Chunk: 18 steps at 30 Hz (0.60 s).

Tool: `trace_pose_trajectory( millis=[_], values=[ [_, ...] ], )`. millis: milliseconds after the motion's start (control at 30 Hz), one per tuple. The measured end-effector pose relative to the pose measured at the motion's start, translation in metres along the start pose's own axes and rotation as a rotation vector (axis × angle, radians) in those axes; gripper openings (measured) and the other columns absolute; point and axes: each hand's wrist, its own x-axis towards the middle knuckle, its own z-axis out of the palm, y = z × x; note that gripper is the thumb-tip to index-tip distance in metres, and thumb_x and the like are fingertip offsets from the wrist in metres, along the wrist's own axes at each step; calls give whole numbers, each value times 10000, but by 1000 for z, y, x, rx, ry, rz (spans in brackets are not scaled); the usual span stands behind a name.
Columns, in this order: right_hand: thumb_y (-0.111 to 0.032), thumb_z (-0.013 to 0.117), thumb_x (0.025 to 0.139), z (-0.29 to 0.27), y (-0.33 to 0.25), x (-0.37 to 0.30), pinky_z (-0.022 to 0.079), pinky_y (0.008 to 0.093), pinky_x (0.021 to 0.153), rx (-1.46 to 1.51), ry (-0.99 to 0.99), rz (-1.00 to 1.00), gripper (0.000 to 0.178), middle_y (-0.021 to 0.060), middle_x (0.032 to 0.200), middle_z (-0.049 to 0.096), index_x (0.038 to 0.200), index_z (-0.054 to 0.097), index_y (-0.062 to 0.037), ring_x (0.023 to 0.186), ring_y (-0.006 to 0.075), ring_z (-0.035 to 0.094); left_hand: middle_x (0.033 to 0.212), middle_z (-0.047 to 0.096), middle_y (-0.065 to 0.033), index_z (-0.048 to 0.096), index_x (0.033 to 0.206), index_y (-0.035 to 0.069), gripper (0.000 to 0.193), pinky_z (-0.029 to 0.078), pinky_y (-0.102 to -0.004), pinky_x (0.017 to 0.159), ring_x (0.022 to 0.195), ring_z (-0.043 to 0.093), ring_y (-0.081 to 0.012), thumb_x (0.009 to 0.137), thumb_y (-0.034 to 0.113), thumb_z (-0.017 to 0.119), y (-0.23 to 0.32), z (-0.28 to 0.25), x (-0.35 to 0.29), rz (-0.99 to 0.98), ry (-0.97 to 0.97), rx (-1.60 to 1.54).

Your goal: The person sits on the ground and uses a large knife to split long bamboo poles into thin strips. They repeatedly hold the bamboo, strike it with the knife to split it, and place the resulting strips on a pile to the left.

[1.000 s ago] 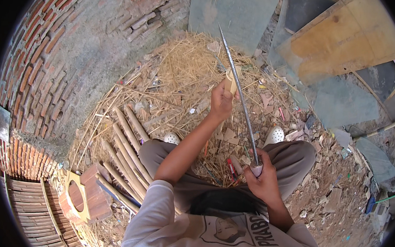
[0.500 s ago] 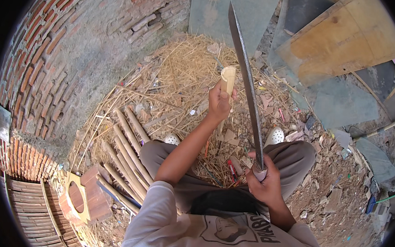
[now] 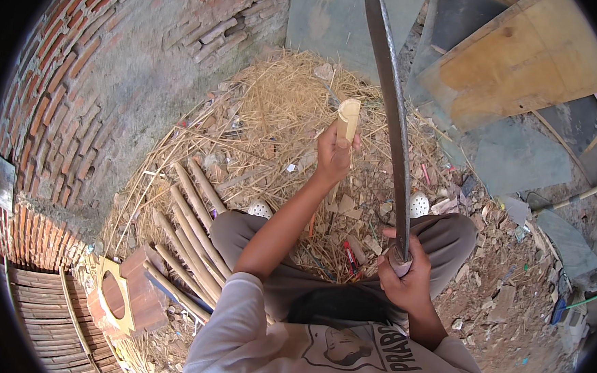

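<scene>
My left hand point(image 3: 333, 158) is closed around a pale split bamboo piece point(image 3: 348, 118), held upright over the straw with its cut end above my fingers. Wrapped round the handle of a long machete point(image 3: 396, 117) is my right hand point(image 3: 408, 279). The dark blade points up and away from me, to the right of the bamboo, and the two do not touch. Straw and shavings point(image 3: 276, 103) lie behind the bamboo. A red lighter-like object point(image 3: 350, 253) rests on the ground between my legs; its kind is unclear.
Several bamboo strips point(image 3: 190, 231) are stacked by my left knee. A brown board point(image 3: 145, 290) with a yellow cut-out frame point(image 3: 109, 291) lies further left. A brick wall point(image 3: 78, 104) rises at left. Wooden and grey panels point(image 3: 525, 57) lean at the far right, with rubble around.
The machete has swung slightly right and up, its tip now at the top edge of the picture. My right hand shifted a little right; the left hand barely moved.
</scene>
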Motion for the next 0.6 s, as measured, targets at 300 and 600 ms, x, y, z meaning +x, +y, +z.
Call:
trace_pose_trajectory(
  millis=[300,600],
  values=[
    [-47,664,823,12,22,12,439,272,553,-126,-18,100,371,28,643,544,1171,538,-11,578,84,521,822,562,-51,528,1000,-6,817,472,-286,679,738,556,-125,821,788,460,-13,-3,-3,-82,-60,3],
    [-46,642,842,10,15,10,464,259,599,-8,-86,164,359,28,718,582,1185,536,-34,635,72,541,1003,598,-102,494,1153,-16,894,496,-344,805,901,606,-177,834,812,382,-6,-15,1,-33,-90,145]
  ],
)
